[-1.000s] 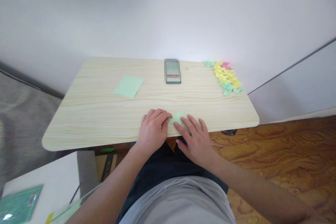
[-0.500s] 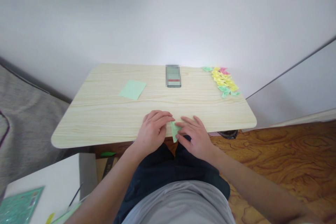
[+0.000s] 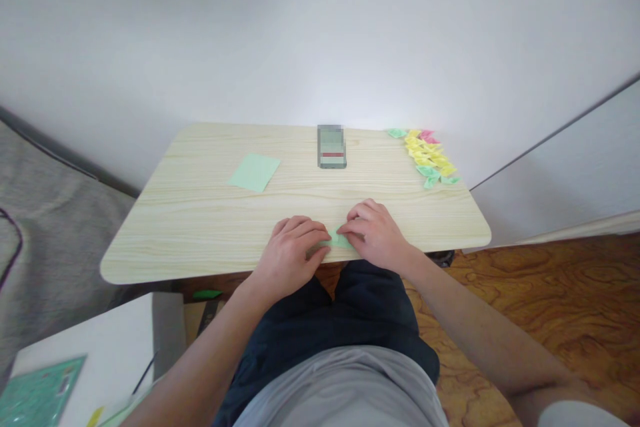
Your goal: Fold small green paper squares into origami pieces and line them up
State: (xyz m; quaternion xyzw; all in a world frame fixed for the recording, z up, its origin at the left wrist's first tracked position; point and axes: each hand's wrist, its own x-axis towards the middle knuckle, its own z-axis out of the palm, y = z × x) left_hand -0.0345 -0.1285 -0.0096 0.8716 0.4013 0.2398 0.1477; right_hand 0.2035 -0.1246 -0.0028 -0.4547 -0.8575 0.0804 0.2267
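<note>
A small folded piece of light green paper [image 3: 341, 240] lies at the table's near edge, partly covered by fingers. My left hand [image 3: 294, 252] is closed on its left end, fingertips above and thumb below. On the other side, my right hand [image 3: 379, 237] pinches the paper's upper right part between thumb and fingers. A flat square sheet of green paper [image 3: 255, 172] rests farther back to the left. Folded yellow paper pieces [image 3: 429, 153] sit in a row at the back right, with green folded pieces [image 3: 431, 176] and a pink one [image 3: 428, 137] beside them.
A phone [image 3: 331, 147] with a blurred screen lies at the back of the pale wooden table [image 3: 200, 227], near the wall. Below left, a white box [image 3: 100, 340] carries a green plastic packet [image 3: 43, 390] and a dark thin stick [image 3: 145, 372].
The folded green paper has turned from pointing toward me to lying sideways along the edge. My right hand has risen slightly and its spread fingers have drawn together into a pinch.
</note>
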